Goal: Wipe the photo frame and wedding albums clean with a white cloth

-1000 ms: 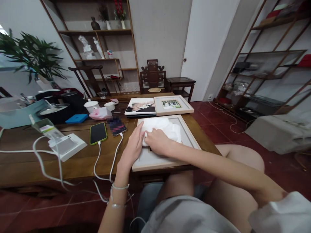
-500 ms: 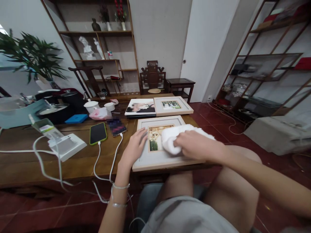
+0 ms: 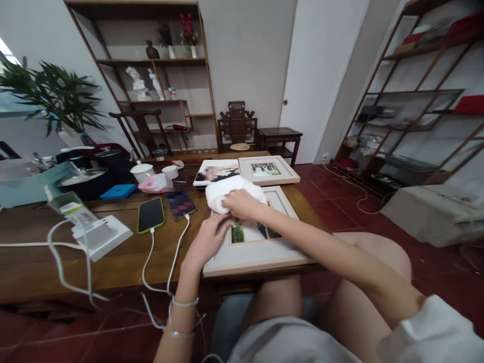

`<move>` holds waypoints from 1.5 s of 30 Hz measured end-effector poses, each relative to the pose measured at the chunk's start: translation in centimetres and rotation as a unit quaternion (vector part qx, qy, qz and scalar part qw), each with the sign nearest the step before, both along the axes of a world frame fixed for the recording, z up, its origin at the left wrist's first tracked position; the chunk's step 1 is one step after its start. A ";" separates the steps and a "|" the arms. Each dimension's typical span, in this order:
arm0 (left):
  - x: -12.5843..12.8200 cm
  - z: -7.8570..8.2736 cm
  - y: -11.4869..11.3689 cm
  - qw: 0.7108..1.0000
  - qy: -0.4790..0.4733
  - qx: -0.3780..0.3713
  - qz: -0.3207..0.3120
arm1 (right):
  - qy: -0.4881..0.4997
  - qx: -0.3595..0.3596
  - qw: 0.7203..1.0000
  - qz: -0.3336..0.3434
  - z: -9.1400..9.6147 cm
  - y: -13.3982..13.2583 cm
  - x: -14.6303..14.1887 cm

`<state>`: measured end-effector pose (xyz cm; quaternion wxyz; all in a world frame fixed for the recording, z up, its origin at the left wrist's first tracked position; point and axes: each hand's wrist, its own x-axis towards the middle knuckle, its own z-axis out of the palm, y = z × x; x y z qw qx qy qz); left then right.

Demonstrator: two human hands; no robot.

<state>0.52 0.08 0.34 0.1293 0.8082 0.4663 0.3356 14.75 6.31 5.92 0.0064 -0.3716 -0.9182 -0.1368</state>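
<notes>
A light wood picture frame (image 3: 257,259) with a wide pale mat lies flat at the table's near edge. My right hand (image 3: 244,204) is closed on a bunched white towel (image 3: 227,189), which rests over the frame's far left corner. My right forearm crosses above the frame and hides part of its photo (image 3: 237,234). My left hand (image 3: 208,238) lies flat along the frame's left side, fingers stretched out, their tips close to the towel. Behind are a second framed photo (image 3: 291,174) and a white-edged photo panel (image 3: 206,169), side by side.
Left on the wooden table (image 3: 151,262) lie a green-cased phone (image 3: 150,215) and another phone (image 3: 181,204), both with white cables attached. Farther left are an opened white box (image 3: 106,237), a blue case (image 3: 118,191) and a black pot (image 3: 81,181). A white teapot (image 3: 141,171) stands behind.
My right hand has swept the towel from the frame's right side to its far left corner. My left hand stays on the frame's left side.
</notes>
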 end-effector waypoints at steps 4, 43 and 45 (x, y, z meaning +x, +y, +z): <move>0.1 0.0 -0.1 1.000 -0.007 0.001 -0.016 | -0.016 -0.006 0.999 -0.028 -0.5 -0.1 1.4; 0.0 0.1 -0.2 1.000 -0.015 -0.019 0.013 | -0.067 0.003 0.976 -0.206 0.2 -2.2 11.1; 0.0 0.0 -0.2 0.999 -0.021 -0.020 0.015 | -0.073 -0.005 0.978 -0.196 0.2 -2.6 11.0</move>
